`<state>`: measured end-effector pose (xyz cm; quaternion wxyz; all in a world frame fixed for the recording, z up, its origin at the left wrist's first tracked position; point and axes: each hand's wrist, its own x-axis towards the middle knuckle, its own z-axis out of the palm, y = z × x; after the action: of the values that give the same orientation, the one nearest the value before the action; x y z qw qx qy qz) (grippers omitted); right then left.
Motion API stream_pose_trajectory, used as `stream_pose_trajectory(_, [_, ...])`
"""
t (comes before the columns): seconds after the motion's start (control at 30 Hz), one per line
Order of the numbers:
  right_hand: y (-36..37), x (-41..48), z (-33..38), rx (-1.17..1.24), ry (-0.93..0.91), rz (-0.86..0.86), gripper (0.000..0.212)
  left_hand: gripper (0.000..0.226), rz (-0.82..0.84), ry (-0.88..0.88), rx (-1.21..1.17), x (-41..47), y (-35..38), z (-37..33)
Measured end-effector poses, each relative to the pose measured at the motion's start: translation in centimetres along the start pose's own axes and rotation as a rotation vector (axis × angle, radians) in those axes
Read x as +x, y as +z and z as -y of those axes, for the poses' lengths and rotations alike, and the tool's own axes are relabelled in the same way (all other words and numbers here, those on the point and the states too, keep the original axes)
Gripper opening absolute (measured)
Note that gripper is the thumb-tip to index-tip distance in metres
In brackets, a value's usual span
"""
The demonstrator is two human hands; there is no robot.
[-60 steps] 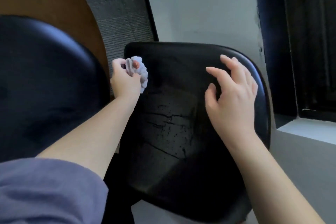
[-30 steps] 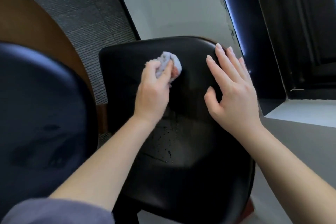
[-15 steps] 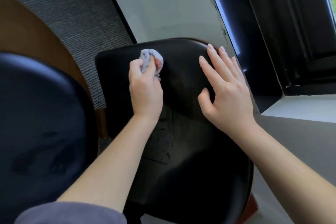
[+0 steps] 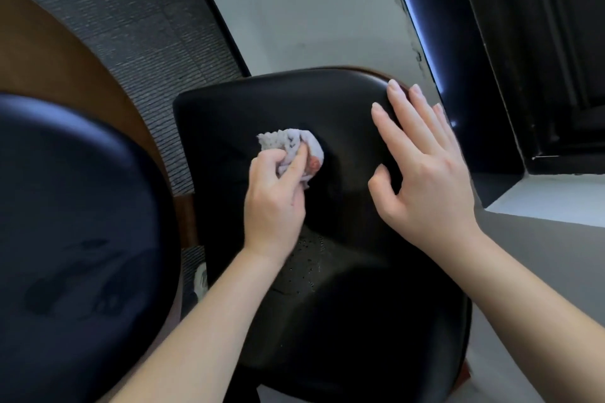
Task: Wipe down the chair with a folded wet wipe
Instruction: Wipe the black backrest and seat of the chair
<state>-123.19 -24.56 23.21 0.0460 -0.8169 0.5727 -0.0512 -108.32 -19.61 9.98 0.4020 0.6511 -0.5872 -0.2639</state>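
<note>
Here, the fingers (image 4: 296, 162) of the left hand (image 4: 275, 203) are curled tight round a bunched wet wipe (image 4: 288, 141). Thumb and forefinger pinch it so that a wad bulges out past the knuckles and presses on the seat. A reddish patch shows on the wad; whether it is a stain or a fingertip, I cannot tell. The wipe sits on the far half of the black chair (image 4: 343, 321), somewhat left of the seat's middle and short of its far edge. The right hand (image 4: 425, 180) lies flat with straight, spread fingers holding nothing. Its tips reach the far right corner of the seat, seemingly to steady it. Toward the seat's middle the upholstery looks cracked and speckled. The wipe is light, limp and damp, so it will likely slide easily over the glossy skin but collapse or unroll if held loosely. A firm grip on its gathered back, leaving a pad of cloth proud, seems best. It may snag on the cracks. A second chair (image 4: 82, 239) stands just beside the seat's left edge.
</note>
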Motion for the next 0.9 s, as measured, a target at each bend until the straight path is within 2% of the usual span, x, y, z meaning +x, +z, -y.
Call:
stream_pose_trajectory(0.03, [-0.1,0.0,0.0,0.001,0.005,0.003,0.060,0.039,-0.003,-0.002,0.023,0.1,0.1,0.8])
stream_pose_trajectory(0.1, [-0.1,0.0,0.1,-0.007,0.009,0.011,0.060,0.034,-0.044,-0.139,0.067,0.7,0.0,3.3])
stream_pose_trajectory(0.2, [-0.1,0.1,0.2,-0.012,0.013,0.023,0.060,0.029,-0.050,-0.409,0.155,1.2,0.0,6.3])
stream_pose_trajectory(0.3, [-0.2,0.0,0.2,-0.017,0.012,0.020,0.061,0.032,-0.033,-0.768,0.241,1.6,0.1,8.7])
stream_pose_trajectory(0.4, [-0.1,0.0,0.2,-0.026,0.003,0.014,0.061,0.032,-0.080,-1.020,0.142,2.1,0.3,10.8])
stream_pose_trajectory(0.47, [0.0,0.0,0.2,-0.028,0.001,0.013,0.061,0.036,-0.117,-1.062,0.085,2.3,0.5,11.1])
stream_pose_trajectory(0.53, [-0.1,0.1,0.2,-0.038,0.005,0.012,0.061,0.031,-0.087,-0.969,0.097,2.3,0.5,9.3])
stream_pose_trajectory(0.7, [0.0,0.0,0.3,-0.037,0.001,0.008,0.060,0.043,-0.008,-0.227,-0.057,-2.6,0.0,-1.6])
stream_pose_trajectory(0.77, [0.0,-0.2,0.2,-0.042,-0.001,0.015,0.060,0.042,0.039,-0.033,-0.084,-4.0,-0.2,-3.4])
stream_pose_trajectory(0.83, [0.1,-0.2,0.2,-0.052,-0.004,0.015,0.060,0.041,0.058,0.065,-0.066,-3.3,-0.3,-1.9])
stream_pose_trajectory(0.9, [0.2,-0.1,0.2,-0.068,-0.009,0.011,0.060,0.039,0.051,0.019,0.017,-2.6,-0.2,1.3])
